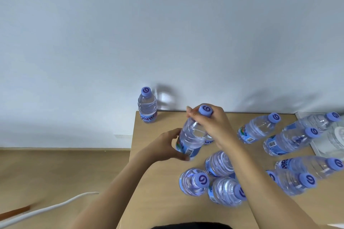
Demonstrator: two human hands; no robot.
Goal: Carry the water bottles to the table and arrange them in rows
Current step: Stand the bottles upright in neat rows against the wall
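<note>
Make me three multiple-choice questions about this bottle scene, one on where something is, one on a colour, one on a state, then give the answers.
1. Where does the lone bottle stand?
A. at the table's far left corner by the wall
B. on the floor
C. on the white tray

2. What colour are the bottle caps?
A. red
B. light purple-blue
C. green

3. How is the held bottle held?
A. by the left hand alone
B. by both hands
C. by no hand, lying flat

Answers: 1 A, it stands apart at the corner of the table, against the wall. 2 B, every cap in view, such as the near cap, is light purple-blue with a swirl. 3 B, the left hand wraps its lower part and the right hand has fingers round its neck, under the cap.
</note>
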